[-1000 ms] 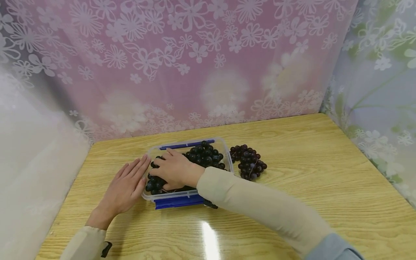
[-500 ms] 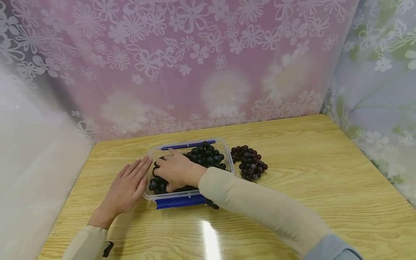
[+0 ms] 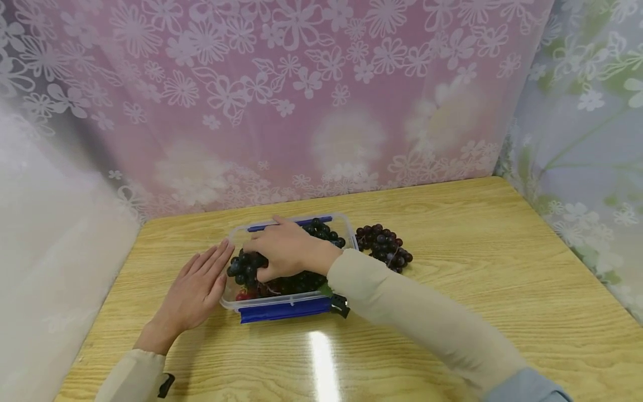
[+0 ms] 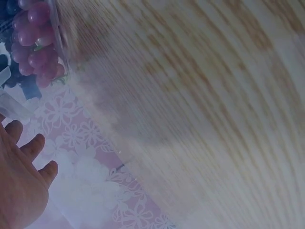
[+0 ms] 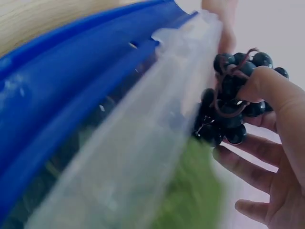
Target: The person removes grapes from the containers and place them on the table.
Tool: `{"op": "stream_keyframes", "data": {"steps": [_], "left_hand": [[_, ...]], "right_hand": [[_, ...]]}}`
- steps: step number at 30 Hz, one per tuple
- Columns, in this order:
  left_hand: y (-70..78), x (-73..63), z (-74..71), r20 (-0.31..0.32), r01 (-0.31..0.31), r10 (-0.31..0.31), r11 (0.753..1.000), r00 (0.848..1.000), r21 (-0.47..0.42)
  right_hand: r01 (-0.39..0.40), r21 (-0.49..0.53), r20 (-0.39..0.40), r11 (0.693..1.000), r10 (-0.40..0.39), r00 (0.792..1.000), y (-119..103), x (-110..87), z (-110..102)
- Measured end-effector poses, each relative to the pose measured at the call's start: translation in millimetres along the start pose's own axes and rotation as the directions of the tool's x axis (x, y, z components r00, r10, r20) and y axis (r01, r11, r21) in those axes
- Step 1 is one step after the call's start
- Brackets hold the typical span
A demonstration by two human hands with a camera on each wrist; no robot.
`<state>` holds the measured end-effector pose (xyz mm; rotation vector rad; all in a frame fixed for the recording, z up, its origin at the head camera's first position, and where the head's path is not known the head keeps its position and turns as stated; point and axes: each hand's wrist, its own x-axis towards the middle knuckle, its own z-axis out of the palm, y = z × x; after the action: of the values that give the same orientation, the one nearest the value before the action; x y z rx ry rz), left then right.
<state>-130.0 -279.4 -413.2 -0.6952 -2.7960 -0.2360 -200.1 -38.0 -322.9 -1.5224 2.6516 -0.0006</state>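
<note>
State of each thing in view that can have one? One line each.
Clear rectangular plastic container: open, no lid on, grapes inside
Blue plastic front flap: folded down outside the rim
Black round-grape bunch: gripped by right hand
Pinkish-red grape bunch: inside container, partly hidden
Dark purple-red grape bunch: lying on the table, outside container
Left hand: fingers extended, at container's left side

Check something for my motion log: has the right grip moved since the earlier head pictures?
Yes. In the head view, the right grip has moved up the picture and rightward, farther from the blue front flap, holding dark grapes.
</note>
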Motion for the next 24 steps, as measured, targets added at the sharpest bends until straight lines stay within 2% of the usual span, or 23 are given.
{"op": "stream_keyframes", "data": {"steps": [5, 8, 19, 24], "left_hand": [[0.8, 1.0, 0.3, 0.010, -0.001, 0.001, 1.000, 1.000, 0.001], [1.3, 0.8, 0.0, 0.003, -0.003, 0.003, 1.000, 1.000, -0.003], [1.2, 0.2, -1.2, 0.006, -0.001, 0.001, 1.000, 1.000, -0.020], [2.9, 1.1, -1.1, 0.007, 0.000, 0.000, 1.000, 1.000, -0.029]], "right_hand": [[0.001, 0.176, -0.112, 0.984, 0.019, 0.994, 16, -15.7, -10], [-0.020, 0.240, -0.149, 0.971, 0.057, 0.987, 24, -25.4, -17], [-0.088, 0.316, -0.222, 0.945, 0.164, 0.961, 44, -57.6, -37], [-0.072, 0.393, -0.302, 0.916, 0.203, 0.931, 56, -76.0, -44]]}}
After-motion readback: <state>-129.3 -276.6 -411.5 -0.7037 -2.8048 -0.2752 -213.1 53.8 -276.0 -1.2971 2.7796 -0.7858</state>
